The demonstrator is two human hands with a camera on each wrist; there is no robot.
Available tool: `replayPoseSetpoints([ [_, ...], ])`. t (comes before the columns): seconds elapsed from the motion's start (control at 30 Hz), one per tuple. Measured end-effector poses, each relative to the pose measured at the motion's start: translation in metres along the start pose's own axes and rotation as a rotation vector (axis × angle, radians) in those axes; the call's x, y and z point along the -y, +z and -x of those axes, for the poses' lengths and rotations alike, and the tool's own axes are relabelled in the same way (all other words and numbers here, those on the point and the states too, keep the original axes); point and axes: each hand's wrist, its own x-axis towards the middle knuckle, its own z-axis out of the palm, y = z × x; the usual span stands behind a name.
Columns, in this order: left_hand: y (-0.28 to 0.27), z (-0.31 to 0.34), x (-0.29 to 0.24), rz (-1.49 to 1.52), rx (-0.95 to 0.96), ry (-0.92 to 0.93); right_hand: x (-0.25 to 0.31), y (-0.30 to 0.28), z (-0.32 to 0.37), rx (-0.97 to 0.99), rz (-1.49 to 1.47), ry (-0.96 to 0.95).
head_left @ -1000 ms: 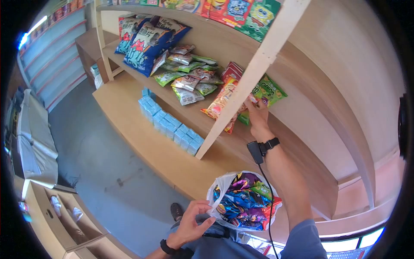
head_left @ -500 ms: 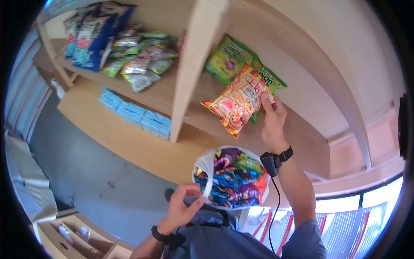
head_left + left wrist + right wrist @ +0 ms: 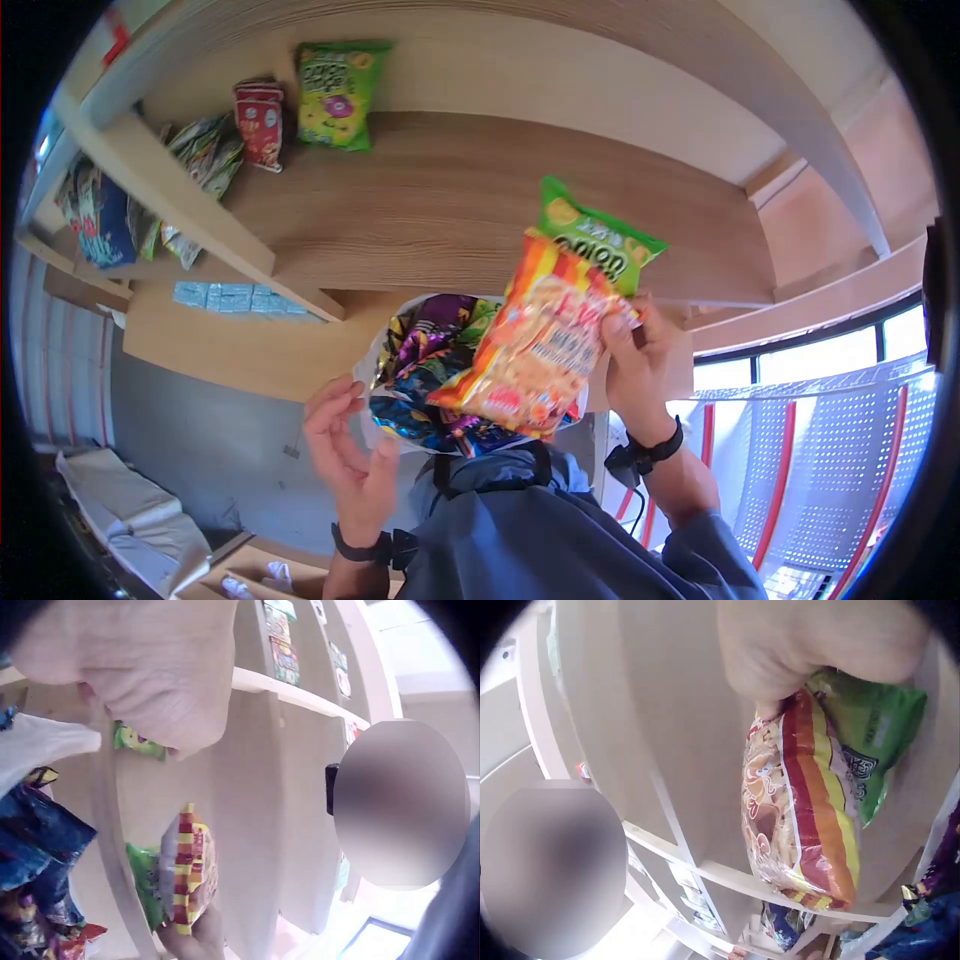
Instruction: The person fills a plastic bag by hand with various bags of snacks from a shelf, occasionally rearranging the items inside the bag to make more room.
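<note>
My right hand (image 3: 640,365) pinches an orange-and-yellow snack packet (image 3: 545,345) together with a green onion-snack packet (image 3: 600,240) behind it, both over the right part of a white plastic bag (image 3: 372,425). Both packets hang from the fingers in the right wrist view, the orange one (image 3: 802,810) beside the green one (image 3: 881,735). At the bag's left rim, the curled fingers of my left hand (image 3: 350,460) grip its edge; the exact hold is partly hidden. Shiny blue and purple packets (image 3: 420,370) fill the bag.
On the wooden shelf (image 3: 450,200) a green packet (image 3: 337,95) and red packets (image 3: 260,125) stand at the back left. A wooden upright (image 3: 180,190) separates them from blue snack bags (image 3: 98,215). Light-blue boxes (image 3: 235,298) line the lower ledge.
The right hand has lifted the orange and green packets off the shelf and brought them over the bag. The view has shifted right along the shelf, and the bag has come closer to the body.
</note>
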Motion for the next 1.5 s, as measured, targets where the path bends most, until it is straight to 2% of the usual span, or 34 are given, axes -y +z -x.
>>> replayPoseSetpoints([
  [0.03, 0.014, 0.003, -0.006, 0.052, 0.02, 0.036, -0.004, -0.006, 0.008, -0.021, -0.017, 0.011],
  [0.07, 0.028, 0.006, -0.01, 0.035, 0.046, 0.036, -0.007, -0.008, 0.016, 0.04, 0.081, -0.052],
  [0.1, 0.043, 0.009, -0.013, -0.031, 0.143, 0.028, -0.011, -0.009, 0.021, 0.1, 0.181, -0.118],
  [0.13, 0.057, 0.011, -0.015, -0.098, 0.239, 0.024, -0.015, -0.011, 0.024, 0.074, 0.165, -0.114],
  [0.17, 0.072, 0.013, -0.014, -0.112, 0.262, 0.033, -0.02, -0.013, 0.024, 0.234, 0.282, -0.215],
  [0.2, 0.086, 0.015, -0.009, -0.324, 0.318, 0.065, -0.024, -0.014, 0.024, 0.395, 0.4, -0.317],
  [0.23, 0.098, 0.017, -0.003, -0.539, 0.367, 0.098, -0.026, -0.014, 0.028, 0.375, 0.384, -0.321],
  [0.27, 0.105, 0.022, 0.003, -0.614, 0.425, 0.017, -0.027, -0.013, 0.035, 0.408, 0.456, -0.29],
  [0.3, 0.108, 0.024, 0.008, -0.63, 0.433, 0.029, -0.028, -0.014, 0.04, 0.443, 0.527, -0.258],
  [0.37, 0.112, 0.028, 0.012, -0.475, 0.393, -0.112, -0.039, -0.025, 0.04, 0.414, 0.526, -0.319],
  [0.43, 0.119, 0.032, 0.007, -0.455, 0.365, -0.154, -0.046, -0.038, 0.041, 0.364, 0.27, -0.198],
  [0.5, 0.12, 0.036, 0.004, -0.256, 0.274, -0.254, -0.056, -0.051, 0.038, 0.302, 0.248, -0.197],
  [0.57, 0.117, 0.037, 0.001, -0.26, 0.248, -0.21, -0.063, -0.062, 0.038, 0.245, 0.224, -0.189],
  [0.63, 0.113, 0.033, -0.003, -0.186, 0.098, -0.172, -0.07, -0.069, 0.038, 0.155, 0.2, -0.134],
  [0.67, 0.116, 0.025, -0.023, -0.241, 0.053, -0.181, -0.068, -0.072, 0.038, 0.146, 0.137, -0.046],
  [0.7, 0.113, 0.02, -0.028, -0.257, 0.05, -0.179, -0.066, -0.076, 0.038, 0.148, 0.121, -0.043],
  [0.77, 0.101, 0.01, -0.035, -0.25, -0.124, -0.129, -0.065, -0.081, 0.036, 0.061, 0.074, -0.164],
  [0.8, 0.097, 0.005, -0.038, -0.291, -0.13, -0.052, -0.067, -0.079, 0.035, 0.015, 0.088, -0.226],
  [0.83, 0.098, 0.002, -0.038, -0.299, -0.131, -0.05, -0.064, -0.078, 0.033, 0.015, 0.08, -0.224],
  [0.9, 0.098, -0.004, -0.036, -0.331, -0.135, -0.103, -0.056, -0.079, 0.027, 0.2, 0.215, -0.238],
  [0.93, 0.095, -0.006, -0.022, -0.331, -0.124, -0.1, -0.061, -0.074, 0.027, 0.189, 0.216, -0.237],
  [1.0, 0.088, -0.008, 0.011, -0.97, 0.063, -0.037, -0.084, -0.059, 0.026, 0.275, 0.535, -0.386],
  [1.1, 0.094, -0.009, 0.016, -1.045, 0.046, 0.093, -0.099, -0.052, 0.032, 0.233, 0.572, -0.414],
  [1.17, 0.098, -0.008, 0.005, -1.042, 0.024, 0.133, -0.099, -0.052, 0.041, 0.227, 0.565, -0.397],
  [1.23, 0.104, -0.014, -0.006, -0.993, 0.036, 0.28, -0.1, -0.052, 0.044, 0.236, 0.571, -0.38],
  [1.27, 0.107, -0.014, -0.01, -0.985, 0.04, 0.28, -0.101, -0.053, 0.046, 0.232, 0.579, -0.378],
  [1.33, 0.11, -0.012, -0.017, -1.233, 0.257, 0.463, -0.102, -0.054, 0.053, 0.174, 0.529, -0.365],
  [1.43, 0.125, -0.008, -0.018, -1.333, 0.369, 0.555, -0.104, -0.066, 0.057, 0.079, 0.485, -0.283],
  [1.5, 0.123, -0.008, -0.01, -1.292, 0.385, 0.562, -0.114, -0.079, 0.06, 0.065, 0.504, -0.227],
])
